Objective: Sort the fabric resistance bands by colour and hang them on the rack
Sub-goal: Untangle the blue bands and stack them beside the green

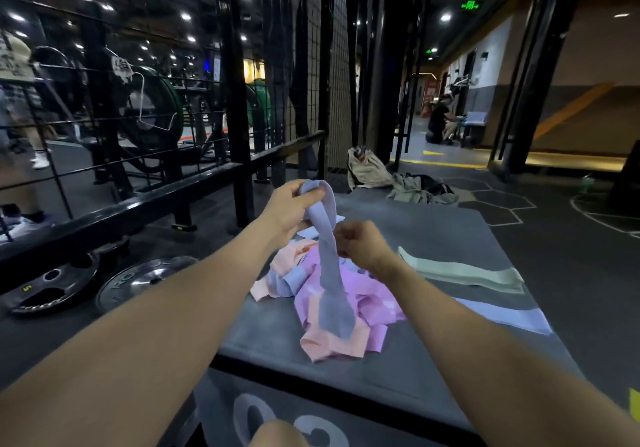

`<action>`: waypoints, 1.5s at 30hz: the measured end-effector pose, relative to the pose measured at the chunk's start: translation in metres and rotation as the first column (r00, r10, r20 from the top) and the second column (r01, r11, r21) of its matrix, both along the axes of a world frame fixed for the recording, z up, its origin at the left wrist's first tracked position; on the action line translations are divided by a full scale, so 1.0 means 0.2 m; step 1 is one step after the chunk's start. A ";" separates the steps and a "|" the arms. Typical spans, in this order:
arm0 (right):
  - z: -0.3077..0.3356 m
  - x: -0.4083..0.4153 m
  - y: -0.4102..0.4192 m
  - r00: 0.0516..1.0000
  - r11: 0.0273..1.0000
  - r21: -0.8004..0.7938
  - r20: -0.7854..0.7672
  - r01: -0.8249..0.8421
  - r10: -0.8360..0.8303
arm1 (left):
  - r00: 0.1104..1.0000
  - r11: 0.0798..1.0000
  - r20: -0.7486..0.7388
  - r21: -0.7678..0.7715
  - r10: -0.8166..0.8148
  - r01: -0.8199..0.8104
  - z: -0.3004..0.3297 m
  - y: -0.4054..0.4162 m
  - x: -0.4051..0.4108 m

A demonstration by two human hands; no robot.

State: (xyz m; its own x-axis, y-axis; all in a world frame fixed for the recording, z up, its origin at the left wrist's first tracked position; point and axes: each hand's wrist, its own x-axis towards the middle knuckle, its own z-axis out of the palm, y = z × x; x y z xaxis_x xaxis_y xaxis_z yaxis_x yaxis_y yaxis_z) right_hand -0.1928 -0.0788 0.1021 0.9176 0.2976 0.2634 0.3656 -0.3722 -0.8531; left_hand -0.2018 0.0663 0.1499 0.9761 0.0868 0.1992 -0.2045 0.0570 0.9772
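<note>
Fingers of the left hand (289, 206) pinch the top of the lavender-grey fabric band (327, 263), hanging long toward the near pile; the right hand (360, 244) grips its middle

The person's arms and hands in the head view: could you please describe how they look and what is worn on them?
Both forearms are bare right up to the frame edge, with no sleeves in view. The left hand and right hand wear no gloves; no watch, bracelet or wristband shows on either wrist. Rings cannot be made out.
</note>
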 end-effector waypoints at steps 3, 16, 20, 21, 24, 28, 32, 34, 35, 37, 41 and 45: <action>0.03 -0.02 -0.10 0.990 0.984 0.166 -0.106 -0.069 0.087 | 1.000 1.000 -0.010 0.003 -0.010 0.011 -0.01 -0.10 0.05; -0.06 -0.03 -0.81 0.933 0.899 0.256 -0.159 0.356 -0.324 | 0.978 0.967 -0.184 0.218 -0.093 0.133 -0.23 -0.61 0.15; -0.10 -0.05 -1.01 0.902 0.876 0.233 -0.206 0.422 -0.380 | 0.978 0.907 -0.205 0.402 -0.046 0.127 -0.35 -0.72 0.15; -0.11 -0.05 -1.05 0.891 0.861 0.250 -0.228 0.443 -0.393 | 0.977 0.892 -0.206 0.429 -0.058 0.143 -0.38 -0.74 0.16; -0.15 -0.04 -1.13 0.860 0.798 0.340 -0.310 0.498 -0.405 | 0.971 0.810 -0.206 0.546 -0.118 0.214 -0.43 -0.78 0.16; -0.16 -0.04 -1.18 0.828 0.703 0.448 -0.391 0.552 -0.401 | 0.986 0.648 -0.155 0.744 -0.067 0.161 -0.49 -0.83 0.15; -0.14 -0.05 -1.21 0.818 0.556 0.604 -0.477 0.570 -0.320 | 0.983 0.521 -0.181 0.843 0.040 0.134 -0.60 -0.79 0.17; -0.15 -0.05 -1.23 0.805 0.488 0.645 -0.523 0.588 -0.279 | 0.962 0.604 -0.251 0.785 0.111 0.135 -0.65 -0.76 0.19; -0.15 -0.05 -1.24 0.801 0.467 0.656 -0.536 0.593 -0.265 | 0.937 0.722 -0.326 0.677 0.123 0.141 -0.66 -0.75 0.20; -0.17 -0.04 -1.26 0.798 0.511 0.618 -0.525 0.597 -0.297 | 0.875 0.931 -0.479 0.346 0.070 0.116 -0.67 -0.73 0.22; -0.27 -0.04 -1.28 0.785 0.726 0.334 -0.418 0.601 -0.458 | 0.836 0.994 -0.539 -0.073 -0.107 0.080 -0.64 -0.71 0.26; -0.34 -0.03 -1.32 0.758 0.776 0.117 -0.348 0.620 -0.552 | 0.837 0.983 -0.521 -0.152 -0.167 0.102 -0.63 -0.70 0.27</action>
